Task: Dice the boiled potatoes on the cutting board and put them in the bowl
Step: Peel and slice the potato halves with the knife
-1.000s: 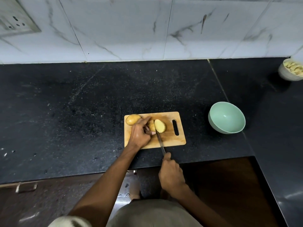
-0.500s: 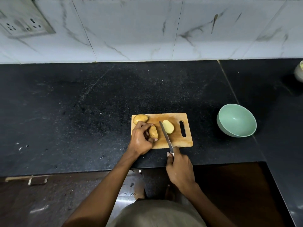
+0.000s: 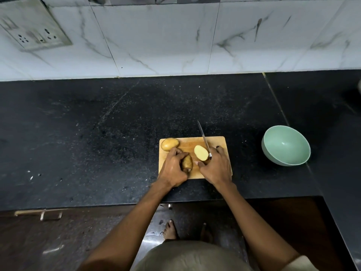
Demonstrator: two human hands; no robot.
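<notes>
— Potatoes first: where do they lie on the wooden cutting board (image 3: 214,141)?

— Three pieces, read left to right. A whole potato (image 3: 170,144) in its skin sits at the board's 10 o'clock corner. Just below it, toward 7 o'clock, a potato half (image 3: 187,163) lies skin up. A second half (image 3: 201,152) lies cut face up near the board's centre, pale yellow.

— And the hands?

— The left hand (image 3: 173,169) curls its fingers round the skin-up half, gripping it against the board. The right hand (image 3: 215,167) rests over the board's 4 o'clock area, fingers closed round the handle of a knife (image 3: 203,136). The two hands are close but not touching, the skin-up half between them.

— How does the knife lie?

— Its blade points away from the person, toward 12 o'clock, running along the right side of the cut-up half; the tip reaches past the board's far edge, over the black stone counter (image 3: 97,133). Whether the blade touches the board cannot be told.

— The bowl?

— A pale green bowl (image 3: 286,145) stands on the counter at the board's 3 o'clock, well apart from it, no potato inside.

— Anything else in frame?

— A switch and socket plate (image 3: 33,30) on the marble-patterned wall tiles (image 3: 175,40) at 10 o'clock of the scene.
</notes>
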